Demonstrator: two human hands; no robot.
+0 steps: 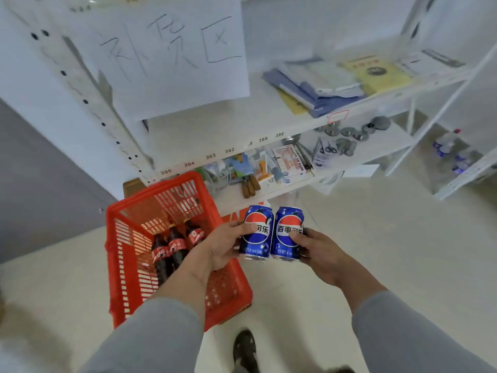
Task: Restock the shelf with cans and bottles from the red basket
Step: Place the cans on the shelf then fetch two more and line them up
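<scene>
The left hand point(220, 244) grips one blue cola can point(257, 232), its thumb laid across the printed front and its fingers curled round the far side; the right hand point(318, 250) grips a second blue can point(288, 234) the same way, thumb on the label. Both cans stand upright in the air, side by side and touching or very nearly so, held in front of the body above the pale floor point(376, 251). Grey sleeves point(150, 335) cover both forearms. Just to the left of the grip, partly under the left wrist, sits the red basket point(129, 254), with three dark cola bottles point(172, 246) with red labels leaning in its near-left part. Beyond the cans, up and away from the hands, stands the white shelf point(204, 135), whose numbered front edge lies just past the basket's far rim; a lower tier behind the cans holds small packaged goods, and the tier above carries blue folders point(309, 90) off to the right. A handwritten paper sign point(172, 55) hangs over the shelf's upper left. Below the grip, a dark shoe point(244, 348) shows on the floor.
</scene>
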